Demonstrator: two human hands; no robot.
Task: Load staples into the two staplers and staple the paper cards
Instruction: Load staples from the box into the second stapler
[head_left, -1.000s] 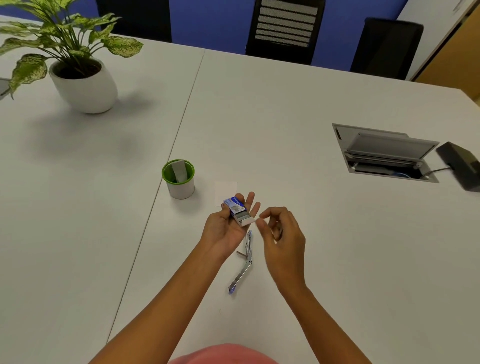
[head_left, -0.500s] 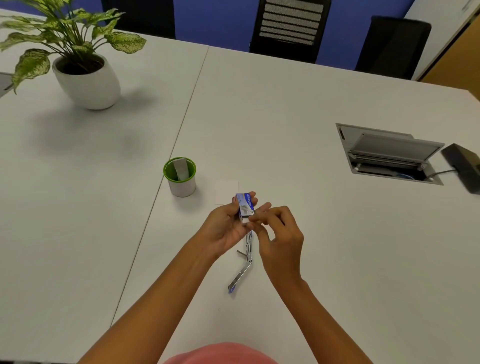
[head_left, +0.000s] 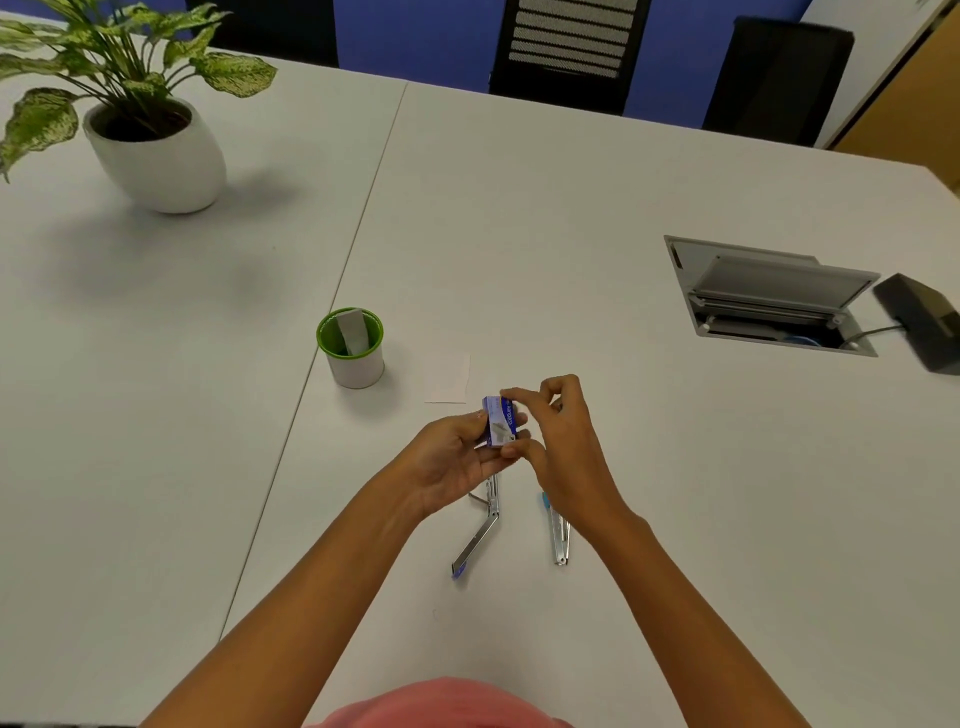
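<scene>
A small blue staple box (head_left: 502, 421) is held above the table between both hands. My left hand (head_left: 451, 461) cradles it from the left and below. My right hand (head_left: 563, 436) pinches its top and right side with fingertips. Under the hands lie two metal staplers: one hinged open in a bent shape with a blue tip (head_left: 478, 535), the other with a light blue tip (head_left: 557, 530), partly hidden by my right wrist. A white paper card (head_left: 447, 378) lies flat just beyond the box.
A green-rimmed white cup (head_left: 351, 348) holding a grey card stands left of the paper card. A potted plant (head_left: 150, 140) sits far left. An open cable hatch (head_left: 769, 296) and a black adapter (head_left: 922, 322) are at the right. Chairs line the far edge.
The open box in my left hand has been turned upright and looks closed. My right hand moved in from beside it and now grips it. The second stapler has come into view.
</scene>
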